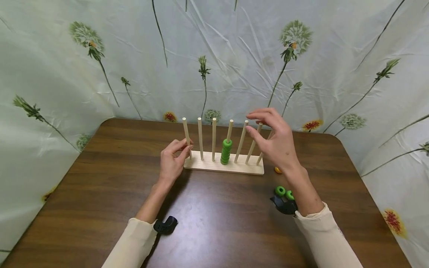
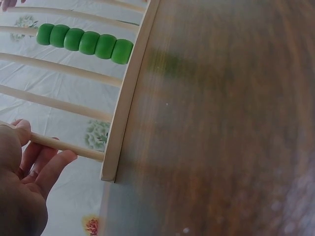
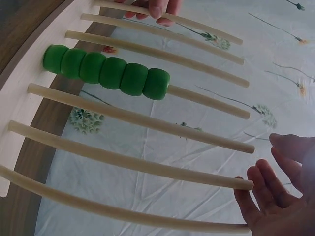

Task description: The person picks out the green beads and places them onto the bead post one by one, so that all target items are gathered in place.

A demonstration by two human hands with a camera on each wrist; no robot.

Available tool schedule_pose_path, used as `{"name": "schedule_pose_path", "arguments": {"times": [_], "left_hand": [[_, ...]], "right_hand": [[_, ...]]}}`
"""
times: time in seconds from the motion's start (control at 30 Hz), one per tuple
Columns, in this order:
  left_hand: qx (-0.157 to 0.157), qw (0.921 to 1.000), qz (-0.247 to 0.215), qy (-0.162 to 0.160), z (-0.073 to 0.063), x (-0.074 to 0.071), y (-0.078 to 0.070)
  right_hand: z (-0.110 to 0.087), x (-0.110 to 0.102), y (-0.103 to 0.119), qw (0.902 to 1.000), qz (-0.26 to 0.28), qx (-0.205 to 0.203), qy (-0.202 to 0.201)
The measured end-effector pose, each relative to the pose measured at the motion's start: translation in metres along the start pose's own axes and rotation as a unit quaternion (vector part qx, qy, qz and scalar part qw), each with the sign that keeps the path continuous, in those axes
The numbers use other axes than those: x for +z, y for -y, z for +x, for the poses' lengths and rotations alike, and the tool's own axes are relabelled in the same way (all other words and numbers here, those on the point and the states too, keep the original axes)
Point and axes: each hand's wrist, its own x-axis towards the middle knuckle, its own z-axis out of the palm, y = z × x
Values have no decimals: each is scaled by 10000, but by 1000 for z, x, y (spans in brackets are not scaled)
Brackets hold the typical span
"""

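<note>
A pale wooden base (image 1: 224,167) on the table carries a row of several upright pegs. Green beads (image 1: 226,152) are stacked on the middle peg, whose top part is bare; the other pegs hold none. My left hand (image 1: 172,159) pinches the leftmost peg (image 2: 66,146) low down, between thumb and fingers. At the right, my right hand (image 1: 275,136) hovers by the peg tops with its fingers loosely bent and spread. Nothing lies between its thumb and fingers. In the right wrist view, its fingertips are beside the end of one peg (image 3: 147,164); touching or not, I cannot tell.
Two loose green beads (image 1: 280,191) lie on the brown table (image 1: 218,223) near my right wrist. A yellow-orange bead (image 1: 277,170), partly hidden by that arm, is right of the base. A flower-patterned sheet (image 1: 140,48) hangs behind the table.
</note>
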Motion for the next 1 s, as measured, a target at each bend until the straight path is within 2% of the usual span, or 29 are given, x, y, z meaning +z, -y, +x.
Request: {"name": "schedule_pose_path", "arguments": {"times": [0.1,0.3,0.43,0.7,1.0], "left_hand": [[16,10000,-50,-59,0,-2,0],[93,9999,-19,63,2,0,0],[63,9999,-82,25,3,0,-1],[9,9999,-96,73,2,1,-1],[41,10000,-19,21,1,0,1]], "right_hand": [[-3,-2,0,10000,3,-40,-39],[-12,-12,4,9996,-10,-120,-270],[-18,-18,3,9996,-87,-117,-254],[-33,-30,-3,9999,-93,18,-68],[-58,-43,-20,9975,-112,410,562]]}}
